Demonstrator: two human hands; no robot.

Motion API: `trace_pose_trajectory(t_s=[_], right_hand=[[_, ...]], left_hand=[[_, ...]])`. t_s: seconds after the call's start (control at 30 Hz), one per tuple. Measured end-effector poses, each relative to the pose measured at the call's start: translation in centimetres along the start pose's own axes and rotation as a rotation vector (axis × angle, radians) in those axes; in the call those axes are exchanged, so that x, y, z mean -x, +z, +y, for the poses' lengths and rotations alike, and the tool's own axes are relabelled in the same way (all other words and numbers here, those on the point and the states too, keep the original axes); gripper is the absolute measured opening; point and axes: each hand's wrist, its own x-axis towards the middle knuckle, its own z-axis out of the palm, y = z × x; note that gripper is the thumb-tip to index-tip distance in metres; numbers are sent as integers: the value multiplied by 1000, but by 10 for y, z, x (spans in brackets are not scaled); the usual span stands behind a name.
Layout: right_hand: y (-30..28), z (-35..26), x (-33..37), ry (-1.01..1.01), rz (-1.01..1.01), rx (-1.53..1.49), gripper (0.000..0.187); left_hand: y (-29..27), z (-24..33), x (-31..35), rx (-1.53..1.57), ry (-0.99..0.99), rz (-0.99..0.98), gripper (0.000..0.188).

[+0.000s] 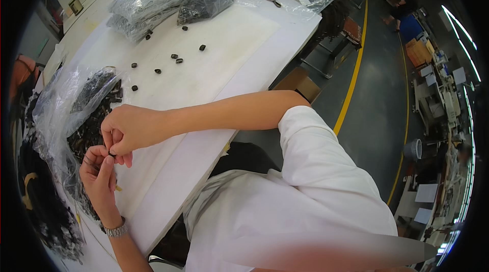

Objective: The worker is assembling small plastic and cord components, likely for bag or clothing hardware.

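Observation:
My left hand (99, 177), with a metal watch at its wrist, is closed in a pinch at the table's left side. Against its fingertips my right hand (131, 128) pinches too, reaching over from the right. A small black piece (111, 154) shows between the fingers of both hands; its exact kind is too small to make out. Just beyond the hands, a clear plastic bag (56, 114) lies open with a heap of small dark pieces (87, 137) spilling from it. Several similar black pieces (176, 58) lie scattered on the white tabletop (229, 60).
Clear bags of parts (145, 4) are piled at the table's far side. To the left hangs a bundle of black strands (43, 195). A cardboard box (298, 84) stands below the right edge, beside a floor with yellow lines (351, 83). A person (405, 7) is far off.

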Motion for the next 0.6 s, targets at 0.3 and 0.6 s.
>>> trace_pose_trajectory(t_s=[0.3, 0.6], right_hand=[[15, -1, 3, 96, 58, 217, 9], [26, 28, -16, -196, 249, 643, 8]], left_hand=[[2, 14, -2, -169, -134, -146, 15], [21, -8, 1, -632, 262, 282, 16]])
